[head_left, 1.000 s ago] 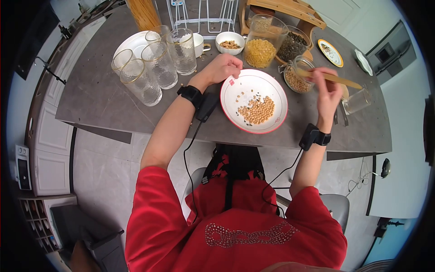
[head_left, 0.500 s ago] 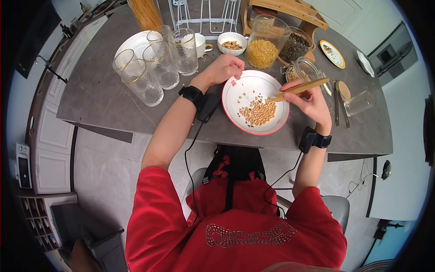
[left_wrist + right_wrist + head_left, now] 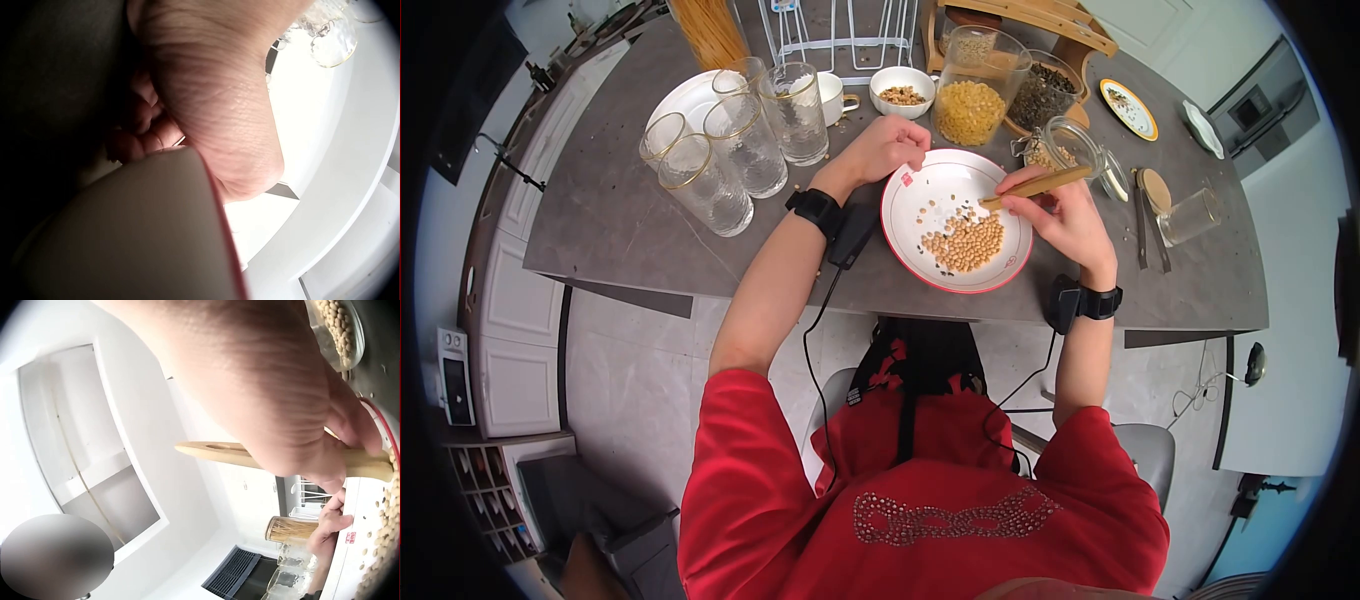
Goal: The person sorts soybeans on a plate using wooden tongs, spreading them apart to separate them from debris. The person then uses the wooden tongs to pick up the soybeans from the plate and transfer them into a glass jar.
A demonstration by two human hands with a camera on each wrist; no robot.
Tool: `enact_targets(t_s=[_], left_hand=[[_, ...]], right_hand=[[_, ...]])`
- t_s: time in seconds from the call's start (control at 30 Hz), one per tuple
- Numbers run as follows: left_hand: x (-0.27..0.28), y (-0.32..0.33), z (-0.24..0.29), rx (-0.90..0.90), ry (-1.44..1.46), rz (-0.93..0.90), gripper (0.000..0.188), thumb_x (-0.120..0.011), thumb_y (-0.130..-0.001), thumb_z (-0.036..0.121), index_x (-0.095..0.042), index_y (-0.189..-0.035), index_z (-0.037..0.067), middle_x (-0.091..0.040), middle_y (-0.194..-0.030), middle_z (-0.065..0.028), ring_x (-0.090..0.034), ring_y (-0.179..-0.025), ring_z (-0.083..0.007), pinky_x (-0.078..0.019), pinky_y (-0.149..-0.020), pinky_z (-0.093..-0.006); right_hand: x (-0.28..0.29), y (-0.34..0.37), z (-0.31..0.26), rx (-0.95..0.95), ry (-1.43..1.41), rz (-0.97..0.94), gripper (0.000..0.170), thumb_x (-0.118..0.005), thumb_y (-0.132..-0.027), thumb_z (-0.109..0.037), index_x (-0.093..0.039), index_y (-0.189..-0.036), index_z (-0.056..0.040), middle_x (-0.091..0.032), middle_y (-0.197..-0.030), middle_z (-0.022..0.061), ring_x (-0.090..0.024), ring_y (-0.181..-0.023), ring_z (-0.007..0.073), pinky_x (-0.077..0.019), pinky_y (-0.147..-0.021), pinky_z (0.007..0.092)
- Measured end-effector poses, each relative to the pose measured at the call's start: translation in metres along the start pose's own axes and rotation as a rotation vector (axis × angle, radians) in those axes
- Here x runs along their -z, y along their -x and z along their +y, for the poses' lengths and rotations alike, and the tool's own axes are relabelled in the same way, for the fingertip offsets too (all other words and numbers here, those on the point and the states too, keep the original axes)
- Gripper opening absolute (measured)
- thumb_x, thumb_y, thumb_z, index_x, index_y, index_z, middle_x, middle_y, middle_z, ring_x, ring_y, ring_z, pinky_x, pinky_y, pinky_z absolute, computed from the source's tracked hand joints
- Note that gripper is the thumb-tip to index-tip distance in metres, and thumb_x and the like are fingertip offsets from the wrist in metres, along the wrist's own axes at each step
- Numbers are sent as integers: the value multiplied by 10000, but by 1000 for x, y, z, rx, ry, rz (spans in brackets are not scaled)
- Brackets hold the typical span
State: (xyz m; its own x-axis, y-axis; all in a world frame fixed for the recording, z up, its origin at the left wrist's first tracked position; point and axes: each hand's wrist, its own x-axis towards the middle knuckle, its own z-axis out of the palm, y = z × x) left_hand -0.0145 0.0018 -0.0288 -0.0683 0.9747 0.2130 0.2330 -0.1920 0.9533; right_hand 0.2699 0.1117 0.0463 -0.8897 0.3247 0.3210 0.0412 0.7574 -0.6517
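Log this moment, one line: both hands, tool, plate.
left hand: on rim of plate | right hand: holding wooden tongs | tong tips: over plate, by beans | plate: beans, small dark bits

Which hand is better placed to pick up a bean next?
Probably the right hand: it holds wooden tongs with tips by the beans, while the left hand holds the plate's rim.

Below my desk I see pale floor, a grey chair, white cabinets at left and a white door beyond.
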Motion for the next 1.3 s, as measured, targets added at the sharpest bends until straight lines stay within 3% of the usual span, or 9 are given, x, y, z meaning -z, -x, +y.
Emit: enact_targets(t_s=[0.03, 0.2, 0.33, 0.43, 0.5, 0.6, 0.7, 1.0, 1.3], left_hand=[[1, 0, 0, -2, -1, -2, 46, -609, -716, 53, -596, -698, 13, -562, -644, 35, -489, -603, -31, -338, -546, -229], [1, 0, -2, -3, 12, 3, 66, -614, -731, 54, -594, -691, 6, -580, -643, 24, -516, -608, -37, -364, -560, -225], [0, -1, -2, 3, 20, 1, 92, -619, -748, 56, -590, -682, 0, -593, -636, 14, -544, -614, -42, -388, -572, -222], [1, -1, -2, 8, 20, -2, 93, -618, -751, 57, -593, -682, 1, -591, -633, 15, -544, -614, -42, -388, -571, -223], [1, 0, -2, 7, 18, 0, 95, -618, -752, 58, -593, -680, 1, -591, -632, 14, -545, -614, -43, -388, -572, -223], [2, -1, -1, -2, 9, -1, 99, -618, -753, 61, -592, -678, 1, -590, -631, 14, -544, -613, -43, -387, -572, -223], [2, 0, -1, -5, 2, 1, 104, -619, -752, 64, -590, -675, 1, -588, -630, 14, -542, -613, -42, -385, -571, -222], [1, -1, -3, -14, 9, -7, 45, -611, -716, 53, -596, -703, 12, -568, -648, 34, -497, -605, -34, -340, -549, -227], [1, -1, -3, -14, 3, -2, 52, -606, -719, 51, -585, -692, 13, -566, -638, 31, -493, -594, -34, -336, -540, -230]], right_hand=[[0, 0, 4, 2, 1, 1, 144, -747, -918, -56, -751, -1061, -46, -748, -951, 22, -655, -765, 100, -515, -650, 251], [18, 0, 21, 104, -353, 625, 156, -707, -972, -47, -702, -1113, 22, -731, -1047, 102, -697, -920, 155, -592, -763, 285], [27, -3, 30, 79, -304, 833, 160, -690, -988, -52, -691, -1127, 27, -725, -1064, 120, -698, -932, 168, -612, -780, 305], [24, 0, 27, 118, -382, 752, 158, -682, -988, -42, -688, -1129, 31, -723, -1063, 121, -698, -937, 171, -611, -759, 299], [19, 4, 20, 11, -456, 395, 164, -715, -964, -42, -700, -1113, 23, -726, -1059, 98, -698, -924, 146, -596, -741, 272], [6, 2, 16, -21, -310, 105, 159, -755, -928, -45, -726, -1078, -3, -736, -1034, 58, -694, -898, 115, -572, -727, 247], [1, 1, 6, 2, -224, -17, 150, -780, -898, -44, -747, -1044, -30, -744, -1002, 24, -685, -864, 85, -544, -696, 226], [1, 1, 7, -23, -221, -130, 140, -764, -910, -41, -750, -1049, -30, -746, -956, 13, -676, -783, 74, -512, -610, 211], [1, 1, 7, -16, -169, -45, 130, -752, -923, -46, -744, -1049, -15, -742, -950, 30, -679, -788, 83, -533, -631, 220]])
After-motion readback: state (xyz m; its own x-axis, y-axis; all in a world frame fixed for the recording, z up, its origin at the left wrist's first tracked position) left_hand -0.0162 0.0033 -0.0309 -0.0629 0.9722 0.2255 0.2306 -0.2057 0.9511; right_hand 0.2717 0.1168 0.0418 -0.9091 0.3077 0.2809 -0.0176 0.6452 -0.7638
